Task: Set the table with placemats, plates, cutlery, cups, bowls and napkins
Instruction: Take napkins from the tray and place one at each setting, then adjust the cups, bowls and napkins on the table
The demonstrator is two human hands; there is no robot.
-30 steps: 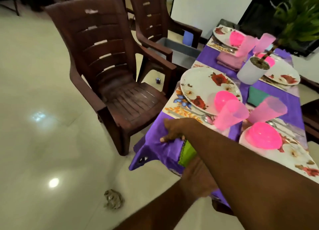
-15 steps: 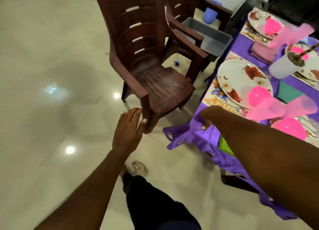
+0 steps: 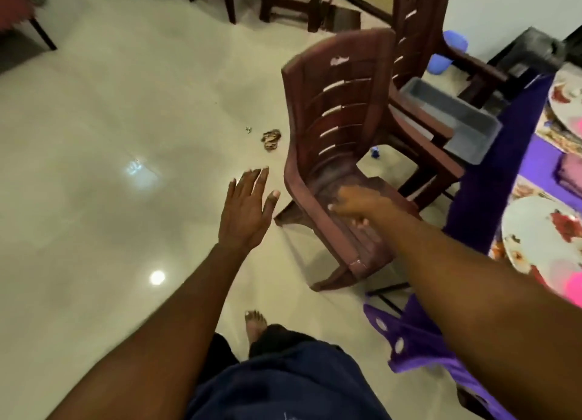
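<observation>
Gripping the brown chair (image 3: pixel 343 130) armrest, right hand (image 3: pixel 356 205); no writing legible.

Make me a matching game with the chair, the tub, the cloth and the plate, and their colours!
Things:
1. chair
2. tub
3. cloth
4. plate

Colours:
A. purple
B. white with red flowers
C. dark brown
D. grey

Pairs: 1-C, 2-D, 3-A, 4-B
</observation>
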